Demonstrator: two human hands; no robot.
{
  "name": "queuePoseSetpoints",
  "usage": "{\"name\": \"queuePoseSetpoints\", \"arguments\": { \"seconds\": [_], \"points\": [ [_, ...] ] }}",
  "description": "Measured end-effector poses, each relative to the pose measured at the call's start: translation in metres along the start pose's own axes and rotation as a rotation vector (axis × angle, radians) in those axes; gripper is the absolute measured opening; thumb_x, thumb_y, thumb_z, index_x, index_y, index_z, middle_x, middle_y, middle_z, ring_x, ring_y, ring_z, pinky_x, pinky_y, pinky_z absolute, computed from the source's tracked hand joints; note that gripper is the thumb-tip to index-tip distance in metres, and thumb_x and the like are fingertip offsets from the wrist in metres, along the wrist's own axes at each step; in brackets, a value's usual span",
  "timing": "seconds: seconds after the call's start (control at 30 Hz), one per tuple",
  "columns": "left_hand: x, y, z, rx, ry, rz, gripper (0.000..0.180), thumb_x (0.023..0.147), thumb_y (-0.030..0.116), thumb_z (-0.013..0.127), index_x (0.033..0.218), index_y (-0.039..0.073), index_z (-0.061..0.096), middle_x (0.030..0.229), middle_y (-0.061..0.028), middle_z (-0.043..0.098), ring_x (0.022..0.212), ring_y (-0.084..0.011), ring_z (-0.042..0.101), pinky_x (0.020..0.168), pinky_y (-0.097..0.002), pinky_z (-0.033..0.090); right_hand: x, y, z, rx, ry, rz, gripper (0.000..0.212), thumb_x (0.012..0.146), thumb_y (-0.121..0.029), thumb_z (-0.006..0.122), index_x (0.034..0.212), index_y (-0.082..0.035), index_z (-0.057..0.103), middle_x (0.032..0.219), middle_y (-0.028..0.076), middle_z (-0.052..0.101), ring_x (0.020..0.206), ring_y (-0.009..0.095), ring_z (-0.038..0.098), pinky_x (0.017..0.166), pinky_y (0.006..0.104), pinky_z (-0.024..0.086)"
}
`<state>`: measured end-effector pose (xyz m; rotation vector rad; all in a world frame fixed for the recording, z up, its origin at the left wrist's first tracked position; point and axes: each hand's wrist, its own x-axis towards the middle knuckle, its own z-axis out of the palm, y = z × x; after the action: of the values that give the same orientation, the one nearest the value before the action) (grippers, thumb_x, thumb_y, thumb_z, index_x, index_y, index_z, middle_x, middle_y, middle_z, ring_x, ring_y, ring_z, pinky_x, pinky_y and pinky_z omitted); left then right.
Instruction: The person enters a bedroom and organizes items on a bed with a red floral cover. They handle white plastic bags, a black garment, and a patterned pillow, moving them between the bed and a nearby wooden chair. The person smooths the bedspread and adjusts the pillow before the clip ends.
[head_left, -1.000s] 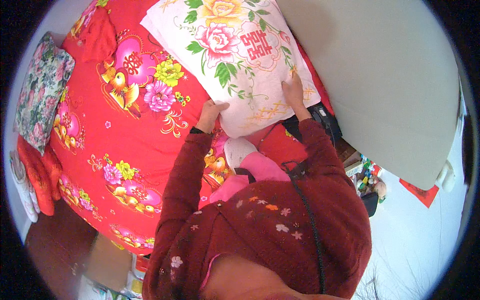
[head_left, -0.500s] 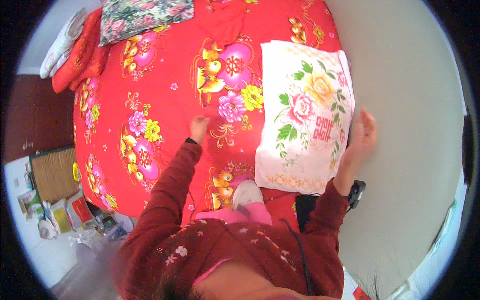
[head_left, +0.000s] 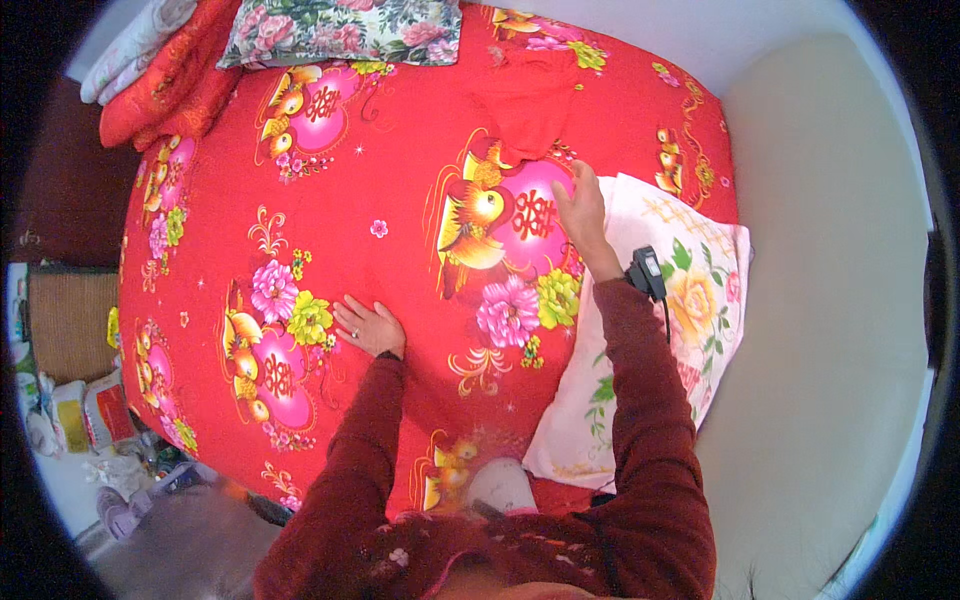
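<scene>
My left hand (head_left: 370,328) lies flat on the red flowered bedsheet (head_left: 330,215), fingers stretched out and a ring on one of them. My right hand (head_left: 583,215) is over the far left corner of a white towel-like cloth (head_left: 640,215), fingers extended and nothing seen in them. Whether it touches the cloth or the sheet I cannot tell. Roses and green leaves are printed on the cloth, and my right forearm crosses it. Around my right wrist is a small black device (head_left: 647,270) with a cord. Just beyond the right hand lies a crumpled red cloth (head_left: 525,105).
A flowered pillow (head_left: 340,35) lies at the bed's far side. Folded red and white bedding (head_left: 165,75) is stacked at the far left. A pale wall or board (head_left: 830,300) borders the bed on the right. Bags (head_left: 105,412) and a pair of shoes (head_left: 118,510) stand at lower left.
My right hand has moved from the white cloth's right edge to its far left corner. The left hand has flattened onto the sheet. The view has shifted, and the cloth now lies more slanted.
</scene>
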<state>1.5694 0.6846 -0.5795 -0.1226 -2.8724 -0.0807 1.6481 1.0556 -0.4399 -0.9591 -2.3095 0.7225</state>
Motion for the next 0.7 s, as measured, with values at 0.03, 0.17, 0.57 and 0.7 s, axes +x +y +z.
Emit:
{"name": "queuePoseSetpoints", "arguments": {
  "seconds": [0.03, 0.17, 0.57, 0.7],
  "points": [
    [-0.001, 0.001, 0.004, 0.004, 0.045, 0.013, 0.061, 0.089, 0.034, 0.040, 0.139, 0.003, 0.025, 0.145, -0.0213, 0.021, 0.133, -0.0350, 0.023, 0.106, -0.0531, 0.016, 0.013, 0.004, 0.020, -0.058, 0.029, -0.114, 0.056, 0.077, -0.021, 0.068, 0.121, 0.003, 0.043, 0.117, 0.020, 0.051, 0.109, 0.031, 0.051, 0.091, 0.0387, 0.042],
    [0.000, 0.004, 0.011, -0.002, 0.022, 0.002, 0.062, 0.089, 0.034, 0.039, 0.140, 0.002, 0.023, 0.145, -0.0212, 0.019, 0.134, -0.0354, 0.022, 0.107, -0.0525, 0.014, 0.060, -0.002, 0.092, -0.294, 0.022, -0.220, 0.071, 0.072, -0.024, 0.072, 0.127, 0.001, 0.036, 0.125, 0.021, 0.044, 0.118, 0.035, 0.041, 0.097, 0.0425, 0.037],
    [0.001, 0.005, 0.014, 0.050, -0.030, -0.001, 0.062, 0.090, 0.034, 0.040, 0.140, 0.002, 0.022, 0.145, -0.0215, 0.020, 0.134, -0.0353, 0.020, 0.107, -0.0530, 0.015, -0.133, -0.017, -0.003, -0.047, -0.775, -0.113, 0.017, 0.074, -0.012, 0.056, 0.089, -0.005, 0.054, 0.083, 0.018, 0.058, 0.082, 0.038, 0.056, 0.071, 0.0470, 0.045],
    [0.001, 0.004, 0.010, 0.090, -0.003, 0.012, 0.061, 0.089, 0.033, 0.042, 0.139, 0.002, 0.024, 0.145, -0.0214, 0.021, 0.133, -0.0356, 0.023, 0.106, -0.0534, 0.018, -0.156, -0.025, -0.045, 0.290, -0.948, 0.060, 0.019, 0.079, -0.017, 0.056, 0.095, -0.006, 0.057, 0.090, 0.017, 0.060, 0.089, 0.036, 0.057, 0.075, 0.0421, 0.047]
  ]
}}
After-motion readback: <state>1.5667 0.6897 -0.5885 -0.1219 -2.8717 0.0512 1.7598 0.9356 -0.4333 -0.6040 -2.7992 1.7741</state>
